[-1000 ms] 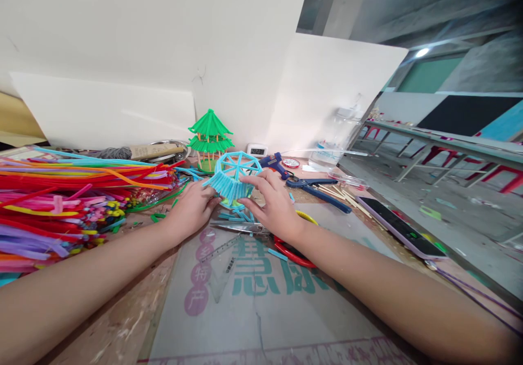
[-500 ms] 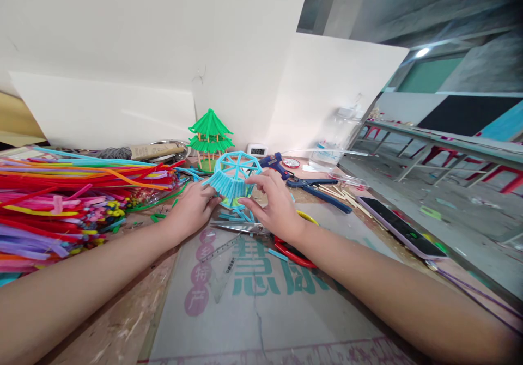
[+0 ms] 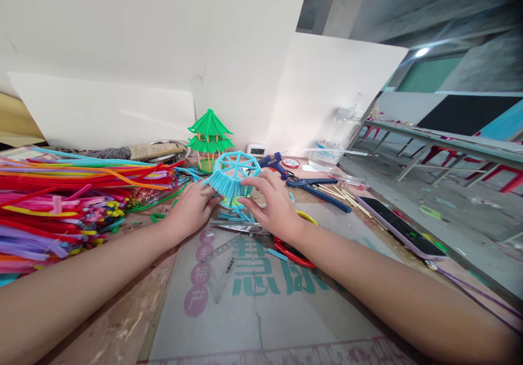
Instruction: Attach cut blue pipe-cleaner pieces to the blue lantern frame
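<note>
A light-blue pipe-cleaner model (image 3: 231, 182), with a spoked octagonal ring on top and a slanted, closely packed skirt, stands between my two hands. My left hand (image 3: 195, 206) is closed on its left lower edge, fingertips partly hidden behind the skirt. From the right, my right hand (image 3: 272, 199) pinches the model's side between curved index finger and thumb. Under the right wrist lie scissors (image 3: 292, 253) with red and yellow handles, their blades pointing left. Cut blue pipe-cleaner pieces (image 3: 241, 216) lie just in front of the model.
A green pagoda model (image 3: 210, 139) stands behind. Bundles of coloured pipe cleaners (image 3: 81, 201) fill the left side. A glue gun (image 3: 275, 163), blue-handled pliers (image 3: 322, 190), wooden sticks (image 3: 351, 199) and a phone (image 3: 400, 226) are on the right. A clear set square (image 3: 223, 264) lies in front.
My right index finger has shifted slightly left along the blue model's side. The left hand and the model stay almost where they were.
</note>
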A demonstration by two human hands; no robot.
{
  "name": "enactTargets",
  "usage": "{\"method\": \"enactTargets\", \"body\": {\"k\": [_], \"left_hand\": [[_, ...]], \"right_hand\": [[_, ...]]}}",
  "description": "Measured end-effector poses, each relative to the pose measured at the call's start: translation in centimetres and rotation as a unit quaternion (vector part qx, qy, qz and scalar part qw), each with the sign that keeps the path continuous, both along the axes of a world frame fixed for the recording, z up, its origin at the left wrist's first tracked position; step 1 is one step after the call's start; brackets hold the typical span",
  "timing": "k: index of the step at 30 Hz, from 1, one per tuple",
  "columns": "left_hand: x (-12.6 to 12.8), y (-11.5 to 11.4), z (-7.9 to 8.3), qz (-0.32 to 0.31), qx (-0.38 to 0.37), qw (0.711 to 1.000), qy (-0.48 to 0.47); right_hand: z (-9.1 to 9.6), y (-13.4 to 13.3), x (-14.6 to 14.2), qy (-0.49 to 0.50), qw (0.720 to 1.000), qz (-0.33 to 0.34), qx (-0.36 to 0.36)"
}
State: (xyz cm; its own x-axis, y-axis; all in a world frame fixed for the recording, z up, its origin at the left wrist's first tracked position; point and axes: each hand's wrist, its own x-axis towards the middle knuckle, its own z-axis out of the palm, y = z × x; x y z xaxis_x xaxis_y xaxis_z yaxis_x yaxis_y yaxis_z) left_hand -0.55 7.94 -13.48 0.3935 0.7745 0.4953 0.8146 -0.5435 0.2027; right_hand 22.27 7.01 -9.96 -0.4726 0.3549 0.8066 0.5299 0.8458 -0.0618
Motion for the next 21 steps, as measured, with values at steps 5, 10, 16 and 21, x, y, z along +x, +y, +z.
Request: {"method": "enactTargets", "body": {"k": [5, 10, 16, 21], "left_hand": [[0.01, -0.09, 0.01, 0.017, 0.007, 0.999, 0.029], [-0.09, 0.1, -0.17, 0.019, 0.0, 0.999, 0.028], [-0.25, 0.31, -0.46, 0.016, -0.001, 1.0, 0.021], [-0.17, 0.17, -0.28, 0.013, -0.002, 1.0, 0.017]], "right_hand": [[0.1, -0.05, -0.02, -0.005, 1.0, -0.007, -0.002], [0.09, -0.15, 0.02, -0.01, 1.0, -0.005, -0.007], [0.03, -0.14, 0.02, -0.008, 1.0, -0.017, -0.01], [0.13, -0.13, 0.05, -0.016, 1.0, -0.024, -0.01]]}}
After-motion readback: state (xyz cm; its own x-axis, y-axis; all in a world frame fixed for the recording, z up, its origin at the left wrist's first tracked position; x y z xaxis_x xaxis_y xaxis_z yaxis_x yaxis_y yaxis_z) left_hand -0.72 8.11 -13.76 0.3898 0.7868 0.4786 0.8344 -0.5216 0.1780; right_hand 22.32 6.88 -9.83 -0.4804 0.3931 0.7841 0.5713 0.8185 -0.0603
